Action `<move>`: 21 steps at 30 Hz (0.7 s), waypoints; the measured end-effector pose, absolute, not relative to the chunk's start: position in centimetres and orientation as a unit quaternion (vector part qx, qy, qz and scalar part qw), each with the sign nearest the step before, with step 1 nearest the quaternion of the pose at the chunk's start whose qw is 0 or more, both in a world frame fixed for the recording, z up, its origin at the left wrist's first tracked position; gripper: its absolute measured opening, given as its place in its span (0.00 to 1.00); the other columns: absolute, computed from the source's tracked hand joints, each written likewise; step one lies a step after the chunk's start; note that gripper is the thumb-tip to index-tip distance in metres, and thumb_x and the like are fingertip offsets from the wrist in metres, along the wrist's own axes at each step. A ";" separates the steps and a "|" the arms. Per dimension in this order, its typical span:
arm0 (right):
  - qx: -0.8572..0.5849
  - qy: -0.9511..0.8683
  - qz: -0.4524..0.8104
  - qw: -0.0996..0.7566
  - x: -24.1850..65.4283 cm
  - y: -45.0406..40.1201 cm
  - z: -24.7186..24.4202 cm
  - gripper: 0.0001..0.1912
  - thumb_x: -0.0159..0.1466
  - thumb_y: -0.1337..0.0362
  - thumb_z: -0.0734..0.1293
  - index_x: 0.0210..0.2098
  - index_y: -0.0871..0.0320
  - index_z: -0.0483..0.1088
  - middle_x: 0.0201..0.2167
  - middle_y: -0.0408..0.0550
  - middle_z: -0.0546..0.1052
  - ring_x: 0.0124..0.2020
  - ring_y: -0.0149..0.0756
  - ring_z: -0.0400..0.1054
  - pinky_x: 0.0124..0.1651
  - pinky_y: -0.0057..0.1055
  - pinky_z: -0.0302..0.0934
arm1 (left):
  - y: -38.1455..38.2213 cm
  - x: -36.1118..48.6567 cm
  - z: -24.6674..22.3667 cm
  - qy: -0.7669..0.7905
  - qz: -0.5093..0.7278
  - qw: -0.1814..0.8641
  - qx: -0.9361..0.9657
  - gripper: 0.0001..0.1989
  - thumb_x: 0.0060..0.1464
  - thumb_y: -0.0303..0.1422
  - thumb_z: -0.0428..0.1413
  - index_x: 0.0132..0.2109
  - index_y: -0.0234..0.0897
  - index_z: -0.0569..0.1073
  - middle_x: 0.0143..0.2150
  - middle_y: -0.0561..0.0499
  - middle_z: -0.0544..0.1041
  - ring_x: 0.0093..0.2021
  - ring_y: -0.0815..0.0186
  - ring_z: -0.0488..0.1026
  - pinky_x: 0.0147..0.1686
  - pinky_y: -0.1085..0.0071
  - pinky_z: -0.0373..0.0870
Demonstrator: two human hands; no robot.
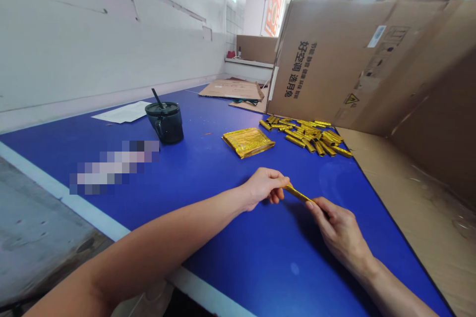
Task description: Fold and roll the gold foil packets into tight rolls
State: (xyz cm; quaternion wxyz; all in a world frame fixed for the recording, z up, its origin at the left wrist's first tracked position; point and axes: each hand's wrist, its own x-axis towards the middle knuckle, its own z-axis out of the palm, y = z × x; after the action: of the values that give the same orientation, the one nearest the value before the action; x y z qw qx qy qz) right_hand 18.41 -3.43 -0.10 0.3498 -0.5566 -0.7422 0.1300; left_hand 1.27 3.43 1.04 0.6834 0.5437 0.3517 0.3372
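Observation:
A narrow gold foil strip (pixel 298 195) is held above the blue table between both hands. Its left end is pinched by my left hand (pixel 266 187), while my right hand (pixel 336 225) grips the other end between thumb and fingers. Beyond my left hand lies a flat stack of gold foil sheets (pixel 248 142). Several rolled gold foil tubes (pixel 312 133) are heaped loosely to the right of the stack, at the foot of the large carton.
The blue table (pixel 208 237) bears a dark lidded mug (pixel 169 124) with a straw, white paper (pixel 122 112) and a flat cardboard piece (pixel 232 90). A large cardboard carton (pixel 334 59) stands along the right. A blurred patch (pixel 115 166) covers something at left.

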 end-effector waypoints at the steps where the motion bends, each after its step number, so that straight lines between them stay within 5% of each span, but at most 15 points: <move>1: -0.562 -0.743 0.116 0.345 18.5 -3.4 0.0 0.15 0.59 0.55 0.57 0.24 0.57 0.64 0.15 0.40 0.59 0.18 0.28 0.52 0.20 0.24 0.50 | 3.5 1.2 1.0 0.354 0.335 0.679 0.549 0.07 0.47 0.32 0.51 0.28 0.32 0.68 0.16 0.56 0.66 0.13 0.76 0.60 0.15 0.79 0.55; 4: -0.576 -0.731 0.155 0.333 18.5 -3.3 0.3 0.15 0.60 0.54 0.55 0.28 0.57 0.65 0.17 0.40 0.63 0.19 0.29 0.56 0.22 0.24 0.52 | 3.5 1.4 0.9 0.361 0.350 0.650 0.570 0.04 0.46 0.26 0.50 0.31 0.31 0.69 0.18 0.55 0.67 0.16 0.76 0.62 0.18 0.79 0.57; 10: -0.579 -0.687 0.309 0.313 18.3 -2.9 0.4 0.19 0.60 0.51 0.54 0.21 0.58 0.60 0.15 0.38 0.59 0.16 0.26 0.51 0.17 0.23 0.47 | 3.0 2.0 0.1 0.327 0.401 0.541 0.663 0.06 0.45 0.25 0.50 0.34 0.31 0.68 0.25 0.53 0.69 0.23 0.74 0.66 0.25 0.77 0.62; 15: -0.554 -0.735 0.196 0.338 18.2 -3.3 0.2 0.18 0.60 0.53 0.54 0.19 0.57 0.58 0.14 0.37 0.55 0.16 0.26 0.48 0.19 0.24 0.46 | 2.6 1.8 0.1 0.329 0.370 0.495 0.714 0.09 0.44 0.31 0.54 0.35 0.32 0.70 0.27 0.53 0.70 0.26 0.72 0.66 0.27 0.76 0.62; 21: -0.532 -0.793 0.103 0.279 18.1 -3.5 0.0 0.17 0.62 0.55 0.53 0.24 0.56 0.64 0.17 0.41 0.64 0.19 0.29 0.56 0.24 0.25 0.51 | 2.2 1.8 0.0 0.313 0.285 0.526 0.737 0.07 0.45 0.32 0.52 0.31 0.33 0.72 0.22 0.54 0.69 0.24 0.72 0.65 0.25 0.77 0.61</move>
State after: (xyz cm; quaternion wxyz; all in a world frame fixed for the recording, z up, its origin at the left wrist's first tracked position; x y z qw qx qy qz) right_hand 18.11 -3.51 0.01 0.2791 -0.5315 -0.7930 0.1034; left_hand 1.85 2.17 0.03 0.5264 0.7374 0.3129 0.2850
